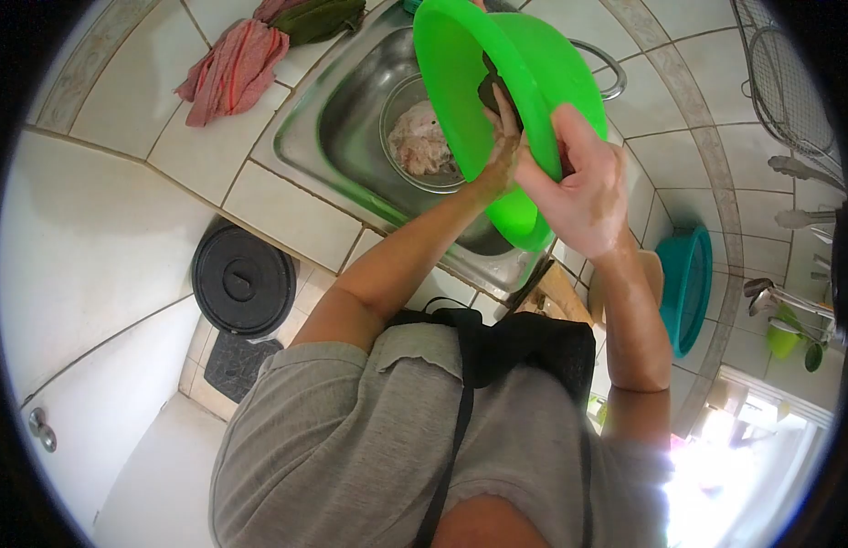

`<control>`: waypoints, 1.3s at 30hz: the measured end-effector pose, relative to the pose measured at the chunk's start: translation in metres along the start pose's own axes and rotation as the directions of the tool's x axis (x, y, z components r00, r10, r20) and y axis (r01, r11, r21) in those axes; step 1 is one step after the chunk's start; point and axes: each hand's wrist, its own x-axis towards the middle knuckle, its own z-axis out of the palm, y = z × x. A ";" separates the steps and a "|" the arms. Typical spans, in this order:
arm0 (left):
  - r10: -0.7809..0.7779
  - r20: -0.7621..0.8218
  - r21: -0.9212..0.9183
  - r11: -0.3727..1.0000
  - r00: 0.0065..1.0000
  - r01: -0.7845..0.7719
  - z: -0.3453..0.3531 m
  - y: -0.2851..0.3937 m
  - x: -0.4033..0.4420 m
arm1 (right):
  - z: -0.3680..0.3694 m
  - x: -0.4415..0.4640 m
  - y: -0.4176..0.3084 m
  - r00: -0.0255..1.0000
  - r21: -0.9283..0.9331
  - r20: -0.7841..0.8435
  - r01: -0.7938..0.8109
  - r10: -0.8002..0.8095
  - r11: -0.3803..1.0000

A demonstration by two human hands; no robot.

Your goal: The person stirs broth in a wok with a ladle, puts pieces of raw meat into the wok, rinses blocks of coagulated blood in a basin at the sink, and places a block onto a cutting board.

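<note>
A large green basin (565, 73) is tilted on its side above the steel sink (351, 119). My right hand (584, 183) grips its rim, thumb and fingers on either side of the wall. Inside the basin, my left hand (503, 146) presses a dark pad (489, 84) against the wall with its fingers fairly straight; the pad is partly hidden. Below, in the sink, a clear round bowl (386, 137) holds pale, pinkish, wet-looking pieces (422, 139), probably raw meat.
A red cloth (232, 73) and a green cloth (322, 20) lie on the tiled counter at upper left. A teal basin (687, 292) stands at right, near hanging utensils (789, 297) and a wire basket (785, 87). A black lidded bin (244, 281) is below the counter.
</note>
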 end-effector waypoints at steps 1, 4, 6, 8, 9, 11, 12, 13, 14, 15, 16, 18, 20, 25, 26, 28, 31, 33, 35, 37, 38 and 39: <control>0.004 -0.003 0.008 1.000 1.000 -0.004 0.000 0.000 0.000 | 0.000 0.000 0.000 1.000 0.005 0.010 -0.017 0.017 1.000; 0.013 -0.012 0.026 1.000 1.000 -0.013 0.000 0.002 0.000 | 0.001 -0.003 0.006 0.999 0.021 0.004 -0.039 0.039 0.999; 0.020 -0.017 0.042 0.999 1.000 -0.019 0.002 0.004 -0.001 | 0.000 -0.004 0.006 0.999 0.016 0.008 -0.041 0.041 0.999; 0.029 -0.020 0.057 0.998 0.999 -0.028 0.002 0.004 -0.001 | -0.001 -0.004 0.006 0.999 0.011 0.013 -0.044 0.043 0.999; 0.031 -0.024 0.064 0.997 0.999 -0.030 0.003 0.004 -0.001 | 0.000 -0.005 0.006 0.999 0.014 0.001 -0.034 0.034 0.999; 0.038 -0.029 0.080 0.996 0.999 -0.035 0.003 0.004 -0.001 | 0.000 -0.005 0.006 1.000 0.016 -0.013 -0.024 0.024 1.000; 0.041 -0.032 0.094 0.995 0.999 -0.037 0.003 0.005 -0.001 | 0.000 -0.005 0.006 0.999 0.018 -0.007 -0.035 0.035 0.999; 0.044 -0.034 0.099 0.994 0.998 -0.040 0.002 0.007 -0.001 | 0.001 -0.005 0.005 0.999 0.021 -0.001 -0.046 0.046 0.999; 0.036 -0.039 0.155 0.988 0.999 -0.029 0.002 0.008 -0.001 | 0.001 -0.005 0.005 0.999 0.021 -0.002 -0.046 0.046 0.999; 0.036 -0.038 0.155 0.987 0.999 -0.030 0.002 0.009 0.000 | 0.001 -0.006 0.005 0.999 0.019 -0.004 -0.041 0.041 0.999; 0.022 0.014 0.219 0.975 1.000 -0.025 0.000 0.010 0.001 | 0.002 -0.006 0.006 0.999 0.017 -0.007 -0.035 0.035 0.999; 0.005 0.067 0.284 0.959 0.998 -0.024 -0.004 0.016 0.001 | 0.000 -0.006 0.003 0.999 -0.004 0.006 -0.042 0.042 0.999; -0.032 0.070 0.213 0.977 0.997 0.016 -0.013 0.024 -0.003 | 0.001 -0.006 0.002 0.999 -0.026 0.018 -0.049 0.050 0.998; 0.289 -0.045 0.665 0.723 0.956 -0.187 0.016 -0.030 -0.006 | 0.003 -0.012 0.004 0.997 0.062 -0.073 -0.014 0.019 0.998; 0.192 -0.152 0.442 0.891 0.970 -0.107 0.021 -0.031 -0.009 | 0.001 -0.015 0.004 0.995 0.044 -0.096 -0.033 0.037 0.998; -0.100 -0.184 -0.085 0.993 0.978 0.085 0.002 -0.015 -0.025 | -0.005 -0.021 0.007 0.974 0.141 -0.092 -0.194 0.208 0.971; -0.282 0.010 -0.114 0.953 0.959 0.281 -0.041 0.005 -0.052 | -0.010 -0.036 0.028 0.906 0.425 -0.128 -0.318 0.404 0.848; -0.592 0.265 0.096 0.802 0.761 0.590 -0.074 0.041 -0.060 | -0.015 -0.053 0.035 0.843 0.561 -0.129 -0.372 0.523 0.739; -0.572 0.359 0.128 0.813 0.737 0.569 -0.096 0.060 -0.069 | -0.022 -0.069 0.038 0.780 0.688 -0.103 -0.393 0.618 0.610; -0.558 0.451 0.158 0.818 0.696 0.553 -0.116 0.078 -0.081 | -0.030 -0.090 0.039 0.620 0.860 -0.056 -0.368 0.782 0.354; -0.452 0.500 0.323 0.889 0.739 0.326 -0.124 0.088 -0.086 | -0.036 -0.099 0.038 0.615 0.864 -0.061 -0.362 0.786 0.350; -0.344 0.568 0.452 0.890 0.748 0.065 -0.133 0.096 -0.084 | -0.043 -0.108 0.038 0.553 0.910 -0.037 -0.326 0.832 0.257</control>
